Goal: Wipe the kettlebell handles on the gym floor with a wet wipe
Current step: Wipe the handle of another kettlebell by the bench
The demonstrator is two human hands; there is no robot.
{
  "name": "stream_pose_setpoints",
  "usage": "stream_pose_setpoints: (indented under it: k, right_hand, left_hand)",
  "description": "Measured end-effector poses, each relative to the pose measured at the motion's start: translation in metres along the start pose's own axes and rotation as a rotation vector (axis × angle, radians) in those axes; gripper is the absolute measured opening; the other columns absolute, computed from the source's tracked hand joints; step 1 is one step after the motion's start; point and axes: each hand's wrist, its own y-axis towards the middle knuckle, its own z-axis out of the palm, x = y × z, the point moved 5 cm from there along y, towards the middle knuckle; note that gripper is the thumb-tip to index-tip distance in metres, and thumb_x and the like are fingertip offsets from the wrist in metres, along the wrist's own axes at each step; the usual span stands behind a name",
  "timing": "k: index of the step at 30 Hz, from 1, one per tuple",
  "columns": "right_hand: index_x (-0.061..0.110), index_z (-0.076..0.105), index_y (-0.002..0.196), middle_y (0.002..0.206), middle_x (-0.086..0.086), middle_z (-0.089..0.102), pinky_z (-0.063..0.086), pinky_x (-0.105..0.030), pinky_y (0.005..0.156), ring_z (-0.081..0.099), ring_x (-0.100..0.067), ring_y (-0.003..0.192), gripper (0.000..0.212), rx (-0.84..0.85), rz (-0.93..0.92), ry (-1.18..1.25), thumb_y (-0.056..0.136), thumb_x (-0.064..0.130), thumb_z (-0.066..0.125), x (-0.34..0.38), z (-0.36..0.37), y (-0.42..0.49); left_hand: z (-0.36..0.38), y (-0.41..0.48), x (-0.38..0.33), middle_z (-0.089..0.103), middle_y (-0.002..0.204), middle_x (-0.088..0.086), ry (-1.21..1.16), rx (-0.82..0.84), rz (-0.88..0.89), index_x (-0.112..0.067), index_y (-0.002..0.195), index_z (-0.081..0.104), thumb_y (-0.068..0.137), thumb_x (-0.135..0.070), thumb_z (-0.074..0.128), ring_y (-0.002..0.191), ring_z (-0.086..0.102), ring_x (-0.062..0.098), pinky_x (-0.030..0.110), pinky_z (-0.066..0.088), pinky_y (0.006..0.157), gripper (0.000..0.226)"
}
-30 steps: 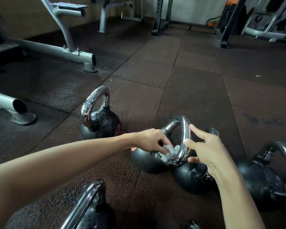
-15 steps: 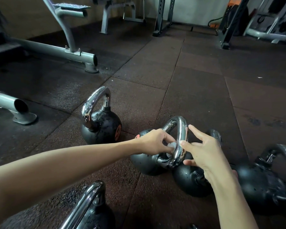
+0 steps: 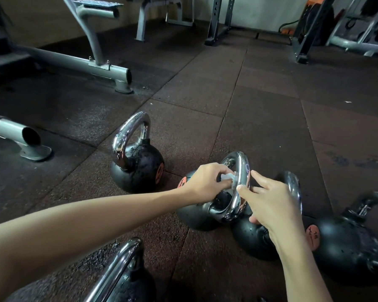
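Note:
Several black kettlebells with chrome handles stand on the dark rubber floor. The middle kettlebell point(image 3: 194, 216) has its chrome handle point(image 3: 240, 171) tilted toward me. My left hand point(image 3: 207, 182) presses a crumpled white wet wipe point(image 3: 228, 178) against the inner side of that handle. My right hand point(image 3: 268, 201) steadies the handle from the right, fingertips touching the chrome, fingers spread. Behind my right hand sits another kettlebell point(image 3: 255, 238), its handle point(image 3: 292, 188) partly hidden.
One kettlebell point(image 3: 140, 166) stands to the left, another point(image 3: 345, 245) at the right edge, and a chrome handle point(image 3: 116, 269) rises at the bottom. Grey bench frames point(image 3: 79, 62) and a tube foot point(image 3: 20, 136) lie at left. Rack posts point(image 3: 308, 29) stand far back.
My left hand has slid the wipe up the handle from its lower curve toward the upper part. My right hand stays on the handle.

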Motion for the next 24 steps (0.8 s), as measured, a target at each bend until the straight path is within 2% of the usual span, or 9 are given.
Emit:
stream_pose_setpoints:
  k: [2, 4, 7, 11, 13, 15, 18, 22, 24]
  right_hand:
    - [0.038, 0.061, 0.139, 0.094, 0.019, 0.078, 0.061, -0.035, 0.074, 0.071, -0.018, 0.069, 0.059, -0.022, 0.011, -0.018, 0.081, 0.040, 0.071, 0.001, 0.001, -0.001]
    - [0.038, 0.063, 0.136, 0.084, 0.021, 0.076, 0.062, -0.042, 0.083, 0.070, -0.019, 0.072, 0.058, -0.026, 0.030, -0.009, 0.079, 0.039, 0.074, 0.000, 0.001, 0.000]
    - [0.036, 0.063, 0.137, 0.064, 0.019, 0.072, 0.063, -0.044, 0.078, 0.067, -0.012, 0.062, 0.059, -0.020, 0.038, 0.006, 0.080, 0.032, 0.077, 0.000, -0.001, 0.002]
    - [0.033, 0.063, 0.137, 0.059, 0.023, 0.069, 0.059, -0.032, 0.065, 0.070, -0.014, 0.058, 0.059, -0.054, 0.037, 0.024, 0.080, 0.029, 0.078, -0.004, -0.006, -0.001]
    - [0.034, 0.063, 0.137, 0.059, 0.017, 0.070, 0.050, -0.025, 0.056, 0.067, -0.018, 0.053, 0.058, -0.066, 0.033, 0.022, 0.081, 0.026, 0.076, -0.005, -0.008, -0.003]
    - [0.035, 0.064, 0.136, 0.058, 0.016, 0.069, 0.049, -0.025, 0.054, 0.069, -0.023, 0.052, 0.057, -0.081, 0.039, 0.015, 0.081, 0.025, 0.076, -0.007, -0.010, -0.004]
    - [0.034, 0.066, 0.134, 0.055, 0.023, 0.066, 0.045, -0.022, 0.049, 0.066, -0.014, 0.044, 0.056, -0.090, 0.051, 0.047, 0.080, 0.024, 0.077, -0.012, -0.013, -0.002]
    - [0.035, 0.066, 0.134, 0.052, 0.014, 0.066, 0.036, -0.012, 0.037, 0.063, -0.010, 0.041, 0.056, -0.091, 0.029, 0.065, 0.080, 0.025, 0.077, -0.011, -0.013, 0.000]
    - [0.036, 0.066, 0.134, 0.053, 0.013, 0.067, 0.038, -0.013, 0.039, 0.064, -0.012, 0.043, 0.056, -0.094, 0.018, 0.054, 0.079, 0.024, 0.076, -0.009, -0.011, -0.001]
  left_hand:
    - [-0.001, 0.007, 0.000, 0.062, 0.097, -0.015, -0.003, -0.033, -0.020, -0.016, 0.101, 0.075, 0.096, -0.016, 0.066, 0.075, 0.054, -0.011, 0.009, 0.037, 0.067, 0.010]
    - [-0.001, 0.011, -0.002, 0.065, 0.097, -0.014, -0.030, -0.058, -0.035, -0.012, 0.101, 0.076, 0.098, -0.016, 0.064, 0.073, 0.054, -0.010, 0.009, 0.037, 0.066, 0.013]
    - [0.005, 0.005, 0.001, 0.061, 0.090, -0.019, -0.041, -0.039, -0.050, -0.010, 0.103, 0.075, 0.099, -0.016, 0.062, 0.062, 0.054, -0.013, 0.008, 0.039, 0.058, 0.015]
    - [0.013, -0.002, 0.002, 0.063, 0.101, -0.013, -0.031, -0.016, -0.014, -0.013, 0.106, 0.075, 0.097, -0.014, 0.066, 0.070, 0.052, -0.017, 0.005, 0.038, 0.064, 0.012]
    - [0.012, 0.005, -0.001, 0.066, 0.112, -0.005, -0.021, -0.045, -0.015, -0.015, 0.110, 0.074, 0.098, -0.017, 0.067, 0.074, 0.052, -0.007, 0.008, 0.038, 0.068, 0.014]
    - [0.014, 0.014, -0.003, 0.067, 0.117, -0.001, -0.023, -0.072, -0.037, -0.016, 0.114, 0.074, 0.099, -0.019, 0.066, 0.086, 0.055, 0.001, 0.017, 0.041, 0.077, 0.017]
    - [0.018, 0.024, -0.002, 0.067, 0.114, 0.002, -0.021, -0.122, -0.079, -0.018, 0.113, 0.075, 0.098, -0.025, 0.065, 0.104, 0.061, 0.016, 0.031, 0.047, 0.089, 0.019]
    - [0.017, 0.025, -0.001, 0.066, 0.112, -0.003, 0.031, -0.217, -0.154, -0.023, 0.105, 0.074, 0.098, -0.035, 0.064, 0.101, 0.063, 0.020, 0.039, 0.050, 0.085, 0.018]
    - [0.014, 0.024, 0.000, 0.067, 0.114, -0.003, 0.054, -0.263, -0.189, -0.023, 0.101, 0.074, 0.096, -0.038, 0.065, 0.100, 0.064, 0.022, 0.039, 0.050, 0.082, 0.019]
